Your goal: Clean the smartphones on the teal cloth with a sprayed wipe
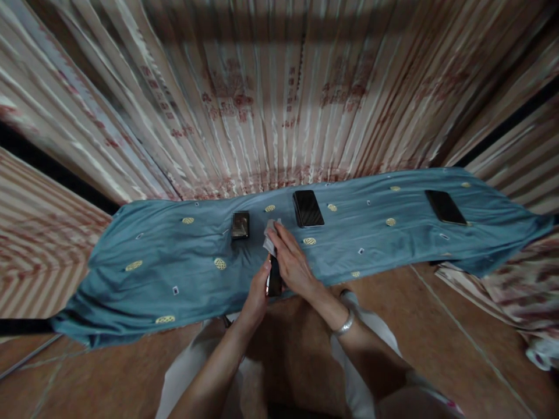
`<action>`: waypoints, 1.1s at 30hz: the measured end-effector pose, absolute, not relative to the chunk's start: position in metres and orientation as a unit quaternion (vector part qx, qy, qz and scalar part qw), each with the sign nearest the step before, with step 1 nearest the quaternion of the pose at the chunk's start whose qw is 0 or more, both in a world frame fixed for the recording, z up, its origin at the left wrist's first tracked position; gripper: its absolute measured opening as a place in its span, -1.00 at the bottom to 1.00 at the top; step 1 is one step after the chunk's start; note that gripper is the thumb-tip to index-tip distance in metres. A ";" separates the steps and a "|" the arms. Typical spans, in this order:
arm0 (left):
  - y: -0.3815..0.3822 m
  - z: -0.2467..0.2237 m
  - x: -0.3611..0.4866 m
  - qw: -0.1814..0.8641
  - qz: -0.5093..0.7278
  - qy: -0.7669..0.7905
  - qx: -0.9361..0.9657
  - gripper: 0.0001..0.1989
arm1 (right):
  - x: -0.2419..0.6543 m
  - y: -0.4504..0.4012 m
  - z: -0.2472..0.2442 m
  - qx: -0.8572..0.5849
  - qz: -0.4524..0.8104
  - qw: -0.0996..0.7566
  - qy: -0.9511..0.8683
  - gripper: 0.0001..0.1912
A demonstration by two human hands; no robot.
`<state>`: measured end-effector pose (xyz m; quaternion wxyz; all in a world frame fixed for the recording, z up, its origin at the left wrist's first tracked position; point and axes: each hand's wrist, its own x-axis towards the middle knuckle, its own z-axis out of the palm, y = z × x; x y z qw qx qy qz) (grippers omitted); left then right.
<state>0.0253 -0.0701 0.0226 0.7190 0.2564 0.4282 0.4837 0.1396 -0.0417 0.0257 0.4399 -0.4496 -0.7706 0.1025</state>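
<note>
My left hand point(258, 289) is closed round the lower part of a dark, phone-like device point(274, 279), near the front edge of the cloth-covered table. Against the device's upper end, my right hand point(293, 262) presses a crumpled grey-white wipe point(269, 238) with its fingers together. A small dark square case point(240, 225) lies on the cloth to the left of the hands. Just beyond them to the right is a black rectangular device point(308, 208), which seems to rest on another flat dark item. Another dark flat device point(445, 206) lies farther right.
A blue cloth point(144, 233) with yellow patterns covers the long narrow table and hangs over its ends. Pleated patterned curtains point(262, 105) rise behind it. Dark bars point(56, 166) run at both sides. A white roll point(540, 354) is at the lower right.
</note>
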 end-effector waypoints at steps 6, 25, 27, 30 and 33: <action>-0.071 0.019 0.025 0.709 0.484 0.440 0.264 -0.41 | 0.143 -0.041 0.023 -0.431 0.085 0.419 -0.794 -0.46; -0.056 0.033 0.010 0.733 0.531 0.412 0.104 -0.41 | 0.111 -0.084 0.015 -0.348 0.126 0.381 -0.847 -0.34; -0.055 0.034 0.008 0.735 0.526 0.414 0.108 -0.41 | 0.110 -0.084 0.013 -0.349 0.124 0.382 -0.847 -0.33; -0.051 0.036 0.004 0.728 0.535 0.414 0.111 -0.44 | 0.111 -0.082 0.009 -0.357 0.117 0.379 -0.846 -0.35; -0.047 0.035 0.002 0.718 0.550 0.414 0.108 -0.49 | 0.114 -0.078 0.006 -0.365 0.115 0.380 -0.842 -0.38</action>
